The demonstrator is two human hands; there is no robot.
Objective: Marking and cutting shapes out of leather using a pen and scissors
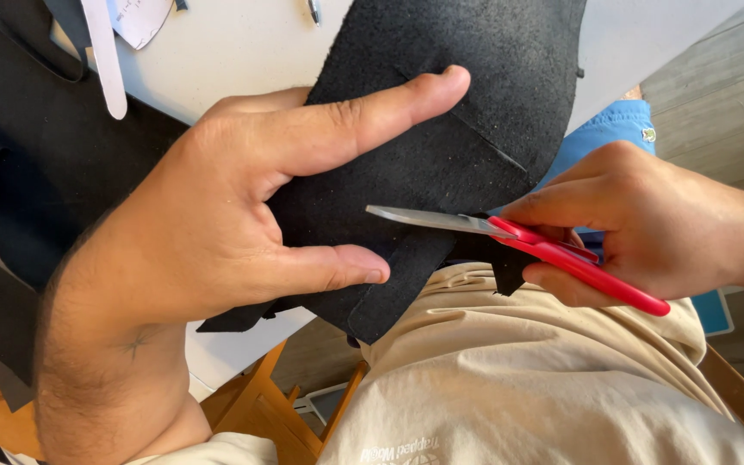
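Observation:
My left hand (217, 215) grips a black suede-like sheet (467, 95), forefinger stretched along its top and thumb pressed on its lower edge. My right hand (647, 224) holds red-handled scissors (561, 250). Their steel blades (428, 219) lie flat over the sheet, tips pointing left toward my left thumb. The sheet hangs past the edge of a white table (243, 52) and over my lap. A straight cut line shows in the sheet near its right side.
More black material (27, 172) covers the table's left part. A white strip (105, 60) and a paper piece (139, 17) lie at the top left. A wooden frame (269, 405) stands below the table. My beige shirt (518, 379) fills the bottom.

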